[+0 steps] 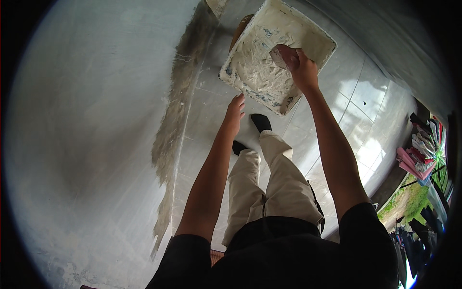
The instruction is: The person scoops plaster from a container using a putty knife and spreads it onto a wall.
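Observation:
A square plastic tray [327, 48] coated with pale, cream-coloured paste lies on the tiled floor in front of my feet. My right hand [301, 70] is over the middle of it, gripping a flat scraper [280, 56] whose blade is at the paste [257, 65]. My left hand [235, 111] is just outside the tray's lower left edge, fingers loosely apart, with nothing visible in it.
A pale grey wall [86, 125] fills the left, with a rough darker band [171, 135] along its bottom. Grey tiles [356, 125] lie underfoot. At the far right, hanging clothes [423, 149] and grass [409, 202] show beyond the floor's dark edge. A brown object [238, 31] sits behind the tray.

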### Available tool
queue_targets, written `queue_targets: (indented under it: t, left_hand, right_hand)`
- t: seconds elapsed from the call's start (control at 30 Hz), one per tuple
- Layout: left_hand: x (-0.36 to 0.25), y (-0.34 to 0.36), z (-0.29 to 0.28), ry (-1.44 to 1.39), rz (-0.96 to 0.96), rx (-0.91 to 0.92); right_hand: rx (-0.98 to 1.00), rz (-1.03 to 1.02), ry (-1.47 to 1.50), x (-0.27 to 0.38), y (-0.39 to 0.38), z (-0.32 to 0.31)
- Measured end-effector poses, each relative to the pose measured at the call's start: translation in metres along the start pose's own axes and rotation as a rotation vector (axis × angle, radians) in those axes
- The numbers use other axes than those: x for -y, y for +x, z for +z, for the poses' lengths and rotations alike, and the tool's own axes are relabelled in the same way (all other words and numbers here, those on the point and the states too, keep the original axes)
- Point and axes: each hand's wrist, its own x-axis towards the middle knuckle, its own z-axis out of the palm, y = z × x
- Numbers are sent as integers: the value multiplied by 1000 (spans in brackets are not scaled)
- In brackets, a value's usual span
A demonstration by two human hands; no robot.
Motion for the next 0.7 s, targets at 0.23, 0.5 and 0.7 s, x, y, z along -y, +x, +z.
queue_targets:
  t: [0.23, 0.5, 0.7]
  left_hand:
    - [4, 0, -5, -9, 6, 2]
    - [9, 0, -6, -19, 6, -8]
    - [15, -9, -5, 33, -19, 11]
  right_hand:
    - [177, -213, -117, -8, 20, 11]
    - [238, -389, -152, -2, 31, 16]
    - [292, -359, -125, -6, 30, 22]
